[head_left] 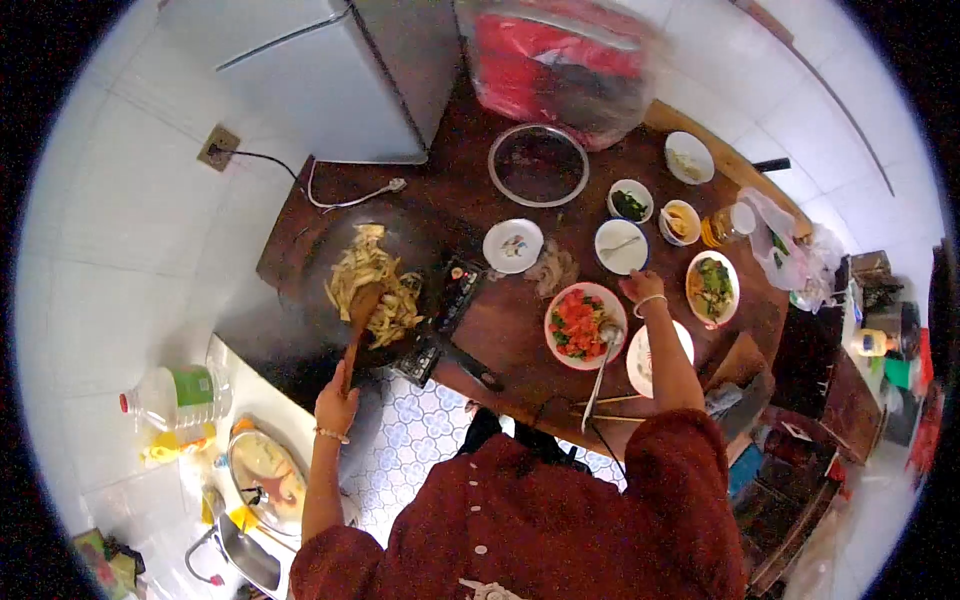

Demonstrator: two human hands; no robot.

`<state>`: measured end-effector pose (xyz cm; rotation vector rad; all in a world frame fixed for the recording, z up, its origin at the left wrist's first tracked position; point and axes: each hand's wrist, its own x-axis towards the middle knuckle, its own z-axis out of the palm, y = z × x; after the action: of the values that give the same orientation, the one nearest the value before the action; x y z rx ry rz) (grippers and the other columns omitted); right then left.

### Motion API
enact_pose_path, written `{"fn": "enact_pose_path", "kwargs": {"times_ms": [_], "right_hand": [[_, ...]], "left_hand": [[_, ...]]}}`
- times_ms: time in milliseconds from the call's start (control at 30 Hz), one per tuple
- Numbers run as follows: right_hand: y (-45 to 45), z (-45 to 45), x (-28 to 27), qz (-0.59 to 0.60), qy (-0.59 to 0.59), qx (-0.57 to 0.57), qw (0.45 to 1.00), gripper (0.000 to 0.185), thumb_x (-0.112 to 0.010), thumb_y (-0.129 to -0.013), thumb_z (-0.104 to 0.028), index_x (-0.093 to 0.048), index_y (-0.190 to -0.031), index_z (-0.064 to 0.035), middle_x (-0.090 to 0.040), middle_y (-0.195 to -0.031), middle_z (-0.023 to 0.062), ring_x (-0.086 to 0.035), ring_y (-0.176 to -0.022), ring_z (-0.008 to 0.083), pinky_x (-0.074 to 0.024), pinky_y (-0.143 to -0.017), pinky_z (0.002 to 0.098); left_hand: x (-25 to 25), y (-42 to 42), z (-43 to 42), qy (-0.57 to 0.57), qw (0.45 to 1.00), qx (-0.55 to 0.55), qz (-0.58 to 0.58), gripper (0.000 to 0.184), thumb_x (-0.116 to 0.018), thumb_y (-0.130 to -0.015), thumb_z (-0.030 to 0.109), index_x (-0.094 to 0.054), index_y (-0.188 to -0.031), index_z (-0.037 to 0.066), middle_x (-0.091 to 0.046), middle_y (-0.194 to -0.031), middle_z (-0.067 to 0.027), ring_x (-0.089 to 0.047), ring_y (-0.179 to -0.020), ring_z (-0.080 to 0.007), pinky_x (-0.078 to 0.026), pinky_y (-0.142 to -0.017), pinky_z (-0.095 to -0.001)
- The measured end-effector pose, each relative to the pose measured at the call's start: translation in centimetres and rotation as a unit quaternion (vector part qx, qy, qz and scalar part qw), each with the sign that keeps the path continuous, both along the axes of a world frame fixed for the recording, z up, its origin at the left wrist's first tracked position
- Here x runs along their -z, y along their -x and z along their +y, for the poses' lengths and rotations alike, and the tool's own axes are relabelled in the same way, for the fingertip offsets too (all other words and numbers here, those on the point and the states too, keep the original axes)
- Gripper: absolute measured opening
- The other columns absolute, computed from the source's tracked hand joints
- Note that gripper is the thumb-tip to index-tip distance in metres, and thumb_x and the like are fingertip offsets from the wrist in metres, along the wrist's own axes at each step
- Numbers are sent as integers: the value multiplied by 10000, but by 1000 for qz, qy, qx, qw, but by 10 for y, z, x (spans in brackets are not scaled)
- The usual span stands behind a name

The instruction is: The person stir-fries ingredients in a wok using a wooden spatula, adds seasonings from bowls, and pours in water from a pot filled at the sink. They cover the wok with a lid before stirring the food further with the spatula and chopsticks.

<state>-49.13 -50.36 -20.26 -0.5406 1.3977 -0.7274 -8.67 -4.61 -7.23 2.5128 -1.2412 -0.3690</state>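
Observation:
My left hand is closed around the handle of a wooden spatula. The spatula's blade rests among pale and browned strips of food in a dark wok. My right hand is at the near edge of a white bowl with a spoon and white contents. Its fingers are too small and bunched to show whether they grip the rim. Just below that hand stands a bowl of chopped red and green food, with a metal ladle leaning out of it.
Around the brown table are a small white plate, a glass lid, a bowl of greens, a yellow-filled bowl, a jar and an oval vegetable dish. Under the wok is a black stove. A sink lies lower left.

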Motion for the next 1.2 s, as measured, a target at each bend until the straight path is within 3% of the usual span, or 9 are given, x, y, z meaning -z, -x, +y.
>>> {"fn": "enact_pose_path", "kwargs": {"times_ms": [167, 233, 300, 367, 467, 500, 667, 967, 1200], "right_hand": [[3, -1, 21, -36, 85, 33, 995, 90, -522, -753, 3, -448, -794, -27, -519, -726, 117, -550, -589, 262, -510, -504, 378], [-4, 12, -21, -8, 114, -2, 993, 73, -525, -757, -12, -455, -776, -23, -525, -658, 94, -560, -537, 221, -504, -471, 331], [-5, 18, -58, 20, 147, -46, 988, 67, -529, -761, -26, -462, -758, -18, -532, -590, 71, -570, -486, 180, -497, -438, 285], [-7, 30, -80, 293, 349, -279, 845, 125, -561, -697, -97, -480, -703, -3, -523, -655, 141, -533, -561, 278, -444, -533, 358], [-61, 81, -171, 221, 397, -367, 811, 196, -568, -669, -158, -470, -659, 11, -506, -652, 175, -532, -576, 294, -418, -537, 372], [-80, 97, -200, 267, 439, -415, 750, 194, -563, -679, -166, -475, -674, 8, -518, -657, 178, -523, -579, 311, -425, -551, 369], [-139, 158, -246, 213, 457, -511, 696, 184, -557, -683, -151, -461, -664, 5, -525, -676, 193, -522, -594, 336, -420, -549, 386], [-180, 209, -253, 69, 567, -488, 660, 174, -539, -661, -95, -407, -637, 16, -560, -923, 228, -535, -733, 383, -447, -638, 394], [-193, 225, -265, 102, 537, -507, 666, 136, -528, -668, -83, -434, -670, 14, -545, -1008, 241, -526, -834, 407, -439, -690, 430]], "left_hand": [[-25, 15, -2, -100, 995, -20, 3, 639, -640, -693, 143, -380, -1274, 80, -565, -936, -207, -542, -860, -380, -453, -734, -406], [-36, 11, -7, 43, 985, 60, -153, 559, -631, -705, 119, -436, -1226, 60, -549, -984, -196, -527, -902, -371, -445, -767, -402], [-54, 20, -22, 94, 983, 67, -146, 502, -626, -702, 90, -475, -1179, 45, -551, -979, -192, -531, -898, -360, -446, -768, -401], [-83, 44, -45, 158, 973, 88, -145, 327, -614, -686, 21, -580, -1011, 10, -568, -944, -176, -549, -878, -336, -453, -767, -380], [-115, 63, -89, 187, 957, 174, -135, 144, -605, -705, 57, -610, -849, 55, -572, -744, -114, -547, -665, -294, -435, -550, -377], [-125, 73, -101, 207, 967, 150, -15, 96, -586, -735, 95, -601, -819, 50, -546, -690, -103, -529, -623, -294, -411, -517, -382], [-134, 78, -136, 209, 895, 355, -170, 245, -562, -694, 104, -601, -936, 94, -490, -708, -73, -519, -614, -239, -413, -518, -352], [-128, 51, -104, 102, 908, 308, -265, 126, -538, -679, 128, -580, -781, 68, -475, -729, -52, -522, -706, -203, -425, -570, -323], [-126, 51, -69, 162, 956, 188, -157, 64, -607, -676, 124, -590, -712, 74, -534, -682, -62, -557, -638, -220, -445, -518, -337]]}}
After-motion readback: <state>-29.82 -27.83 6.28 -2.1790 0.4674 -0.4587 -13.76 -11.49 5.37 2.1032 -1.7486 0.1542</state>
